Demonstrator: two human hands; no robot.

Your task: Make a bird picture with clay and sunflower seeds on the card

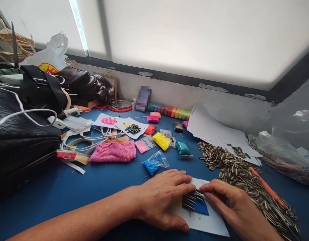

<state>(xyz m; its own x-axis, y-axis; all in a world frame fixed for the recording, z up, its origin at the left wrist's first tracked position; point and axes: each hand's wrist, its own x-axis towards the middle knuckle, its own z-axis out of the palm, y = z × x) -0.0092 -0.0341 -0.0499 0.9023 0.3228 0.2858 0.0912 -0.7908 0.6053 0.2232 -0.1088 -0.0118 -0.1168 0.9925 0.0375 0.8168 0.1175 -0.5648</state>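
A white sheet of paper (pixel 212 224) lies at the front of the table, with a patch of blue clay (pixel 202 208) and a bit of yellow clay on it. Several striped sunflower seeds (pixel 191 202) stick in the blue clay in slanting rows. My left hand (pixel 161 197) rests flat over the sheet's left side, fingers stretched out beside the seeds. At the top edge of the blue patch, my right hand (pixel 227 201) pinches a sunflower seed between thumb and forefinger; the fingertips mostly hide it. Pencil lines show below the clay.
A big heap of sunflower seeds (pixel 235 170) spreads on the right beside an orange-handled tool (pixel 267 187). Bags of blue clay (pixel 154 162), yellow clay (pixel 162 141) and teal clay (pixel 184 149) lie ahead. A pink towel (pixel 113 151), cables and a black bag (pixel 23 134) occupy the left.
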